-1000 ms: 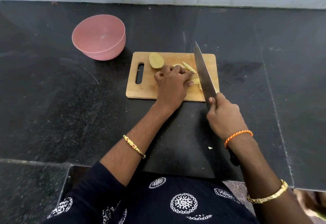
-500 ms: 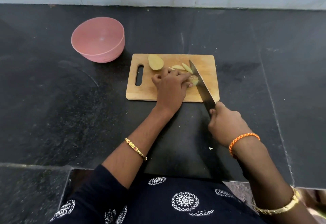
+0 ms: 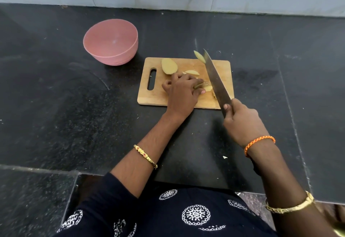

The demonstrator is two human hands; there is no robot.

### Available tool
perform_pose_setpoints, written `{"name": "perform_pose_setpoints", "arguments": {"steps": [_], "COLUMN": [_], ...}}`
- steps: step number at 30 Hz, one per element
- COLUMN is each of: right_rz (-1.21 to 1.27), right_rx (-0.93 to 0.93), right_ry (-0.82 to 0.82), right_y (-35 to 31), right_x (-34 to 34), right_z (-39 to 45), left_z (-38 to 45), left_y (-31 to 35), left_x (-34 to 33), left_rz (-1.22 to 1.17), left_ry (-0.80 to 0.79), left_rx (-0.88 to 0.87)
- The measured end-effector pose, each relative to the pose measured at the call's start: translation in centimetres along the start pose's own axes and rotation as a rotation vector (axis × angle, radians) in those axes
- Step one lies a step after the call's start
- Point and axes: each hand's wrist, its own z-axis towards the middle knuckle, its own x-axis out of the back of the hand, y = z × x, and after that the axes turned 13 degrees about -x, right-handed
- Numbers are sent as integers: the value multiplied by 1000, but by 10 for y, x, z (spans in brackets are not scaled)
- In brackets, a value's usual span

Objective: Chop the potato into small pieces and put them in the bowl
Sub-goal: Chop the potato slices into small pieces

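our left hand curls its grip over potato pieces on the cutting board; our right hand clenches the raised knife, a slice stuck to it. pink bowl sits on the bench.

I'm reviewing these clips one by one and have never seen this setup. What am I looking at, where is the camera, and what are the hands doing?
There is no robot here: a person wears a wide-angle camera on the head, looking down at their own hands. On the black counter lie a wooden cutting board and an empty pink bowl. The left hand holds down a potato piece on the board. The right hand grips a knife, raised, with a potato slice by its tip. A potato half waits near the board's handle slot.
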Motion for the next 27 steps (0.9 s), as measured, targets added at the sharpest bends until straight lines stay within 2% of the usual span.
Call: {"name": "perform_pose_setpoints", "arguments": {"steps": [20,27], "right_rz": [-89,-153], "right_rx": [21,11], "right_ry": [14,-31], "right_y": [-16,-16], "right_x": [-1,-1], "right_z": [6,1], "left_z": [-1,-2], "left_y": [-1,1], "left_x": [-1,0], "left_rz": [58,84], "left_ry": [11,2], "left_rx": [-50,-34]}}
